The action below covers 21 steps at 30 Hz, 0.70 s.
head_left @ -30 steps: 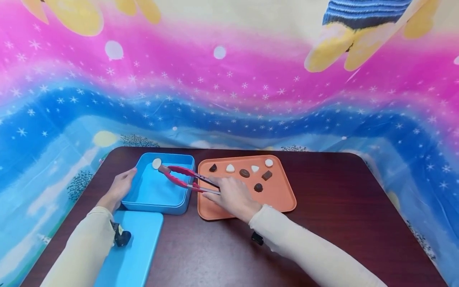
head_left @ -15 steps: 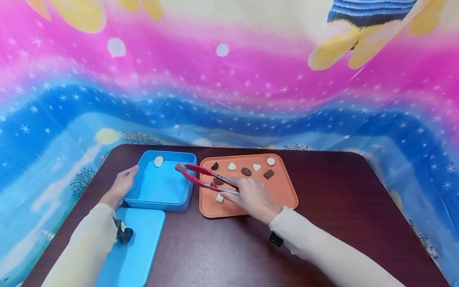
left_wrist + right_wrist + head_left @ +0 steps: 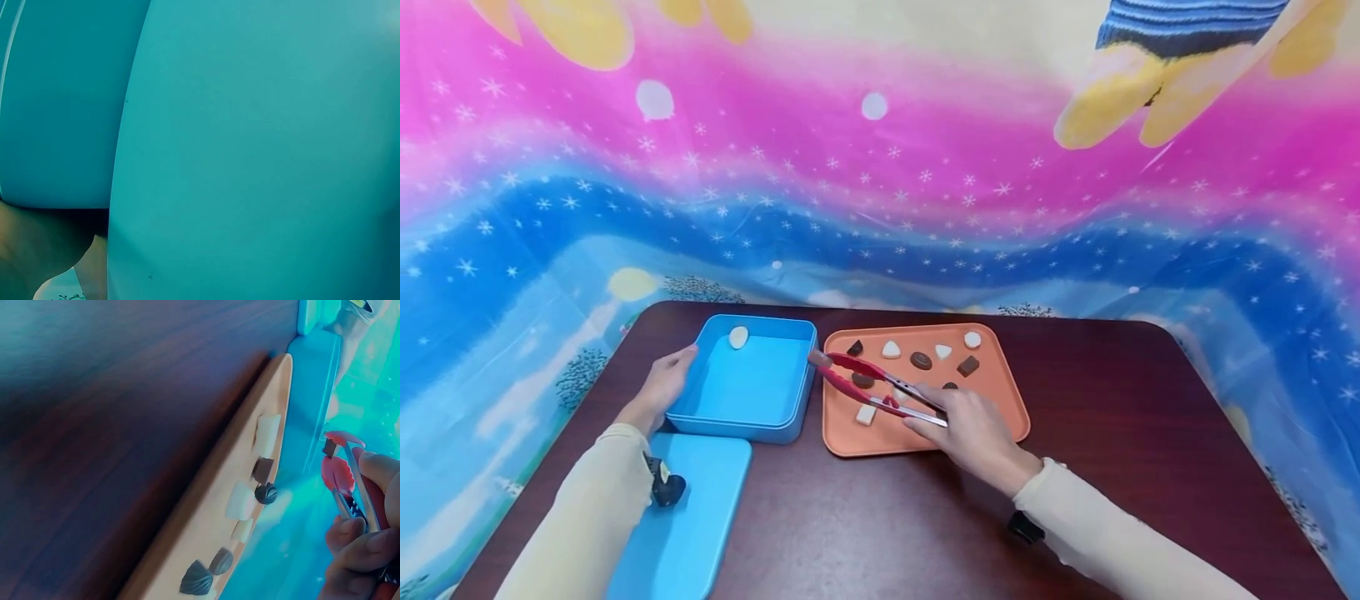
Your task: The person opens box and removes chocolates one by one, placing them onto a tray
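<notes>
My right hand [image 3: 973, 433] grips a pair of tongs [image 3: 861, 375] with red tips and metal arms. A small brown chocolate [image 3: 330, 447] is pinched between the tips, which hang over the gap between box and tray in the head view. My left hand [image 3: 658, 387] holds the left wall of a blue square box [image 3: 737, 429]. Inside, near the back left corner, lies one white oval chocolate [image 3: 739, 337]. Under my right hand sits an orange tray [image 3: 842, 446] bearing several brown and white chocolates, such as a dark oval [image 3: 921, 361] and a white block [image 3: 866, 415].
A flat blue lid [image 3: 696, 500] lies on the dark wooden table [image 3: 835, 517] in front of the box, below the left forearm. Behind the table hangs a colourful printed cloth [image 3: 880, 183]. Bare tabletop stretches right of the tray and along the front.
My right hand has drawn the tongs rightward, out from over the box, with the brown chocolate still in the tips. The left hand stays at the box. The view has shifted slightly.
</notes>
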### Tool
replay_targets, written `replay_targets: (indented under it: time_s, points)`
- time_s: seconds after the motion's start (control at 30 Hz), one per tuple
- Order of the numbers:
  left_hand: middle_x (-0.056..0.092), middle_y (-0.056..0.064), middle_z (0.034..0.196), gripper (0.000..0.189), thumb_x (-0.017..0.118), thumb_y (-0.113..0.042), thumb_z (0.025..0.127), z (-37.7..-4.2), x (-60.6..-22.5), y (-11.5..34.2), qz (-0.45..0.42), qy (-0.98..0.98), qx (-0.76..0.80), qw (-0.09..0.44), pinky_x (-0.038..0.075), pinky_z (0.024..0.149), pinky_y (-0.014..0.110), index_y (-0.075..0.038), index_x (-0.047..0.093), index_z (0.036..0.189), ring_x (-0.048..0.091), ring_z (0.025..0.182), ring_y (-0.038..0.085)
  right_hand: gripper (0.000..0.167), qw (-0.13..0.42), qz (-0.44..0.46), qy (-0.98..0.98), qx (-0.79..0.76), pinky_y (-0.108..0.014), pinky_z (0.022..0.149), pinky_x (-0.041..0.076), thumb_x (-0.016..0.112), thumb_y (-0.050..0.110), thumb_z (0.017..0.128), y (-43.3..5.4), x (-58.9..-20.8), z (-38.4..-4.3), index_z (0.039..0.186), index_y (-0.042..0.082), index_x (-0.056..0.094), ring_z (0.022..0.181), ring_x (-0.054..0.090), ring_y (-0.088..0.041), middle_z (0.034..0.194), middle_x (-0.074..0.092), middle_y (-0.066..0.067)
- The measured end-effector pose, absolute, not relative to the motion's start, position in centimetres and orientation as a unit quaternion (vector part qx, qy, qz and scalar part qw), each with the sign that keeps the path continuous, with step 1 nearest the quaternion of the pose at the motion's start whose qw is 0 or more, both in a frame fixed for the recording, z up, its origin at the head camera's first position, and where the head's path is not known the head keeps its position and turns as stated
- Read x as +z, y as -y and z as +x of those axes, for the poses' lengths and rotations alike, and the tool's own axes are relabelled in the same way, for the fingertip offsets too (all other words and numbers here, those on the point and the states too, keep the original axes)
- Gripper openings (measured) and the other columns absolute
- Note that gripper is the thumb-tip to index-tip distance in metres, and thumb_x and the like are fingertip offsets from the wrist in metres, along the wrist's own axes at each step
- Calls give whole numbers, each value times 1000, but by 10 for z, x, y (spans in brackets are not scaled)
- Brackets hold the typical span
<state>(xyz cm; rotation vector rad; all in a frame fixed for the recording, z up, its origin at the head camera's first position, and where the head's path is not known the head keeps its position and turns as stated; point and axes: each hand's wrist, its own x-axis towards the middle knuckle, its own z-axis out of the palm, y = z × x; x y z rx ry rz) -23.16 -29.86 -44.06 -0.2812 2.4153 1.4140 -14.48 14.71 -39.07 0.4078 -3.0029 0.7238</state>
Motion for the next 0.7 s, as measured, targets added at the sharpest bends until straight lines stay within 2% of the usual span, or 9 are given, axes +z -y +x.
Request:
replay_targets:
  time_s: [0.13, 0.23, 0.37, 0.47, 0.57, 0.7]
  points:
    - [-4, 20, 170, 76, 15, -60, 106, -232, -441, 298, -101, -848, 494, 163, 8, 123, 71, -13, -2, 163, -3, 155, 50, 55, 34, 139, 966, 217, -23, 47, 32, 77, 49, 86, -160, -394, -138, 133, 20, 69, 53, 42, -9, 61, 54, 9]
    - [-4, 20, 170, 76, 15, -60, 106, -232, -441, 298, -100, -849, 493, 162, 8, 123, 71, -13, -2, 163, -3, 155, 50, 54, 55, 142, 965, 212, -22, 47, 32, 79, 47, 85, -170, -397, -133, 131, 18, 71, 56, 42, -8, 64, 58, 9]
    - [-4, 20, 170, 76, 14, -60, 106, -233, -442, 298, -98, -850, 491, 162, 8, 123, 71, -13, -2, 163, -3, 155, 50, 54, 60, 133, 965, 216, -22, 50, 35, 81, 43, 84, -183, -398, -126, 130, 17, 71, 62, 47, -8, 85, 73, 2]
    - [-4, 20, 170, 77, 14, -61, 106, -233, -442, 298, -99, -851, 490, 162, 8, 123, 71, -13, -3, 163, -3, 155, 50, 55, 52, 125, 967, 217, -24, 53, 38, 81, 43, 84, -192, -399, -121, 132, 17, 70, 67, 51, -9, 102, 77, -3]
    - [-4, 20, 170, 77, 14, -62, 105, -234, -442, 298, -103, -850, 490, 163, 9, 123, 71, -14, -3, 163, -2, 155, 50, 55, 54, 124, 968, 213, -25, 55, 40, 81, 43, 85, -201, -399, -116, 132, 18, 69, 70, 55, -9, 110, 78, -5]
    - [-4, 20, 170, 77, 15, -63, 105, -235, -441, 298, -110, -848, 491, 166, 9, 122, 71, -15, -3, 163, -2, 155, 50, 54, 65, 128, 967, 209, -26, 56, 42, 82, 42, 83, -212, -400, -109, 131, 19, 71, 71, 60, -8, 109, 78, -3]
